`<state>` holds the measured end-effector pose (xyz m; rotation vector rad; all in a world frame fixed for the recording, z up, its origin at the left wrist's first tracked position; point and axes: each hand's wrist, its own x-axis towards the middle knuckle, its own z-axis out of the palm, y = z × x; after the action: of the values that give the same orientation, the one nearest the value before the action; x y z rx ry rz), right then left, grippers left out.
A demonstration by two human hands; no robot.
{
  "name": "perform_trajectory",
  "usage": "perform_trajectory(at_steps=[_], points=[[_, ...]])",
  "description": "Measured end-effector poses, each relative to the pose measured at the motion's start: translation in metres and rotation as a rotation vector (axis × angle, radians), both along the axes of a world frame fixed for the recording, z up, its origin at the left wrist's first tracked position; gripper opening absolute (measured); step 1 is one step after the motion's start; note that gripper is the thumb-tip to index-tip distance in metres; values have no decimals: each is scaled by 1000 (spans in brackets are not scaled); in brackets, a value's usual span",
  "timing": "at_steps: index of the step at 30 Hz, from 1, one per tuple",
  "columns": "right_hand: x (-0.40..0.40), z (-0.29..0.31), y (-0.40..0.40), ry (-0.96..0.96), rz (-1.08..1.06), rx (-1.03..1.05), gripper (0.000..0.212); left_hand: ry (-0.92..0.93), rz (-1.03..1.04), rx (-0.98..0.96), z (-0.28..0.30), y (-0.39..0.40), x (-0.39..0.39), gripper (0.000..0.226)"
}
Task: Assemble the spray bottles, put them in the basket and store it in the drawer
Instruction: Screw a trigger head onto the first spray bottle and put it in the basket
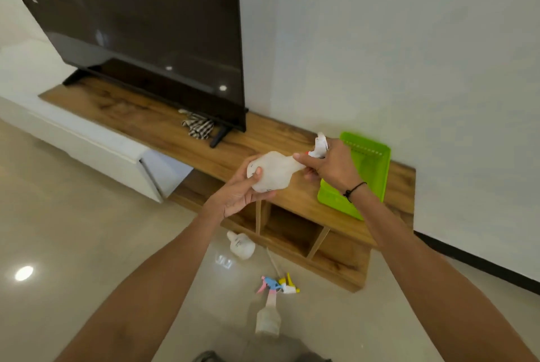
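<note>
Held at picture centre: translucent white plastic bottle [273,171], long axis from 8 to 2 o'clock; left hand [239,190] gripping base; right hand [330,164] curled round white spray head [319,145]; green plastic basket [361,177] just behind, at 3 o'clock.

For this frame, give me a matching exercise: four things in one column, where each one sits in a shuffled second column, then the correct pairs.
1. green basket
2. striped cloth
3. white bottle
4. blue spray head

A. lying on the floor
B. held in both hands
C. under the TV's edge
D. at the right end of the wooden top

Pairs: 1-D, 2-C, 3-B, 4-A
</note>
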<state>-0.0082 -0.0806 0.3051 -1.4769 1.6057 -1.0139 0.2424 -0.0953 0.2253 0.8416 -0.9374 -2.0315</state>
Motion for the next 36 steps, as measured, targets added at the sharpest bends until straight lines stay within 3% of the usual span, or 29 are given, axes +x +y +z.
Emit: perform_trajectory(at_steps=[4,7,15,24,36], points=[[-32,51,-29,272,-53,-126,56,-284,-16,-186,29,-26,-54,58],[-59,72,-49,377,-134,-165,56,-237,70,-171,39,-44,-106,45],[-125,85,-79,618,-171,-87,51,-250,90,-201,39,-69,-206,43],[-153,38,-100,695,-149,66,48,-348,113,125,13,-73,-274,43],[-166,-16,-134,656,-209,199,59,-437,123,138,-19,-97,-298,41]])
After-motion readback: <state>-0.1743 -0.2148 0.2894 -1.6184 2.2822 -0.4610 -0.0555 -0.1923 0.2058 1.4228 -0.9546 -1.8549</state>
